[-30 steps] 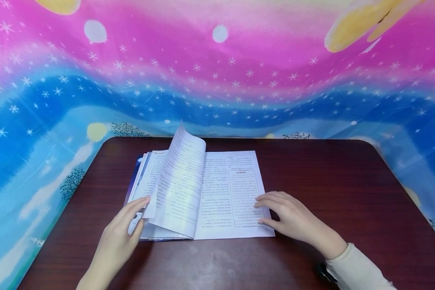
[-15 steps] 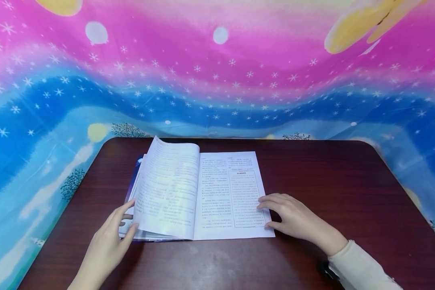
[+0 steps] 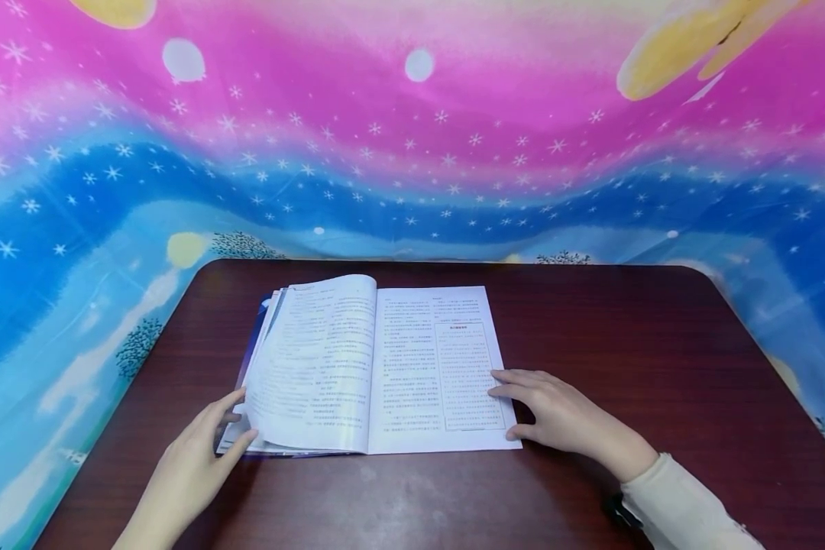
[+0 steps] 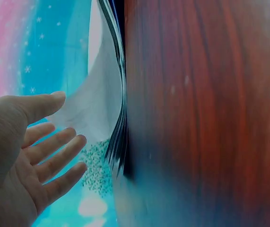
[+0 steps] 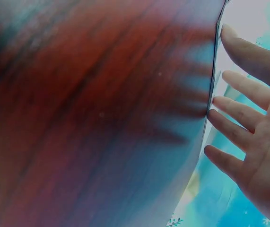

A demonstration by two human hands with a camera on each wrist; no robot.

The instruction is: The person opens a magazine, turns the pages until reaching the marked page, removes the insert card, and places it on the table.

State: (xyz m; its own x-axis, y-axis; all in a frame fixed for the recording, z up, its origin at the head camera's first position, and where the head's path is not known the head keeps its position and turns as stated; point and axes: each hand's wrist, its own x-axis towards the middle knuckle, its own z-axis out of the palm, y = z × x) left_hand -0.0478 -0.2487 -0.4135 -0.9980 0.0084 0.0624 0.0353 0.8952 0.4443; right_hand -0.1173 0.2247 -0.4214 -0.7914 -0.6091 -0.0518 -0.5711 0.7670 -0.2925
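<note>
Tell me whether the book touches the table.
Touching. The head view shows the open book lying on the table, nothing visible propping it up.

The book (image 3: 406,367) lies on the table (image 3: 612,328), backdrop (image 3: 399,145) behind.

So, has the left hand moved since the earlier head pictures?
Yes: in the head view, the left hand has shifted left and slightly nearer the person, judged against the table.

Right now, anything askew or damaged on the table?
No damage or spill visible. Askew: the left pages of the open magazine bow and fan unevenly near the left hand, edges out of line; the right page looks flat.
</note>
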